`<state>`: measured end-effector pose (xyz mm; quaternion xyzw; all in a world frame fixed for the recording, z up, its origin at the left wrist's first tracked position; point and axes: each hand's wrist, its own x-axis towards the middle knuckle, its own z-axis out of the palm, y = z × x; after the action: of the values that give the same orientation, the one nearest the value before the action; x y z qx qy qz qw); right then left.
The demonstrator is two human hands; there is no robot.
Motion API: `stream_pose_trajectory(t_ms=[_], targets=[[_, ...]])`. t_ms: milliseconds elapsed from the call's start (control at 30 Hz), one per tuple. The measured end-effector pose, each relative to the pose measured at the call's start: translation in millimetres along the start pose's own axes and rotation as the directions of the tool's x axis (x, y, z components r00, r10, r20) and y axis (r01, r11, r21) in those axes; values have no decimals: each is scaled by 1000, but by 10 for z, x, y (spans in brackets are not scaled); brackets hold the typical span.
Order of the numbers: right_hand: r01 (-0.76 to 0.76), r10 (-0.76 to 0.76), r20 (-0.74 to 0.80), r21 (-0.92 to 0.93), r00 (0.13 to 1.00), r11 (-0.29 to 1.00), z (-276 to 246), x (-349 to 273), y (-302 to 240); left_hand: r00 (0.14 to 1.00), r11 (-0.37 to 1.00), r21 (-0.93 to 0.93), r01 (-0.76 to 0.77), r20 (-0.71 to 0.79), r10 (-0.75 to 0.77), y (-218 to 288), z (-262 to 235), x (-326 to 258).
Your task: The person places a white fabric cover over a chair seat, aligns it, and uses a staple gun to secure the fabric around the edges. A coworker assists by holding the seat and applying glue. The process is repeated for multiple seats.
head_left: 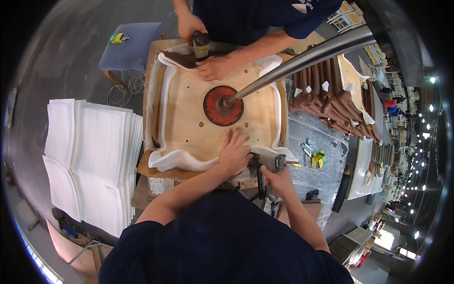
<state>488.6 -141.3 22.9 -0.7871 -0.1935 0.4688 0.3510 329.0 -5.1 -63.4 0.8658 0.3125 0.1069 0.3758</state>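
A pale plywood seat panel (189, 109) lies on the work surface, ringed by white wadding (182, 161) and a brown cover (146, 163) beneath it. Over the panel's near edge rests my left hand (235, 150), its fingers stretched out and lying on the wood; its thumb is hidden. My right hand (280, 181) is wrapped round a staple gun (270, 163), whose nose sits by the near edge, close to my left fingers. A round red press plate (223, 106) on a metal rod (302, 61) bears on the panel's middle.
Across from me, a person's hand (215, 68) presses the far edge while their other hand holds another staple gun (201, 45). White wadding sheets (92, 156) are stacked left. Brown covered seats (326, 94) are piled right, near a yellow-green box (318, 159). A blue-grey stool (130, 47) stands far left.
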Motion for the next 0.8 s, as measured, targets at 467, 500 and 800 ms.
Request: stream_pose_trajectory(t_ms=[467,500,800], targets=[[-8,7,-15,-125,1000,992,144,37,-113,999,999,-3,32,-7,-32,-40,90,57],[5,-9,-28,-120,1000,993,172,32,-100,999,999,-3,32,-9,-32,-38,95,52],[59,-56,21,-242,998,968,96,54,-102,993,1000,31,-3,-115,7,17,132,62]])
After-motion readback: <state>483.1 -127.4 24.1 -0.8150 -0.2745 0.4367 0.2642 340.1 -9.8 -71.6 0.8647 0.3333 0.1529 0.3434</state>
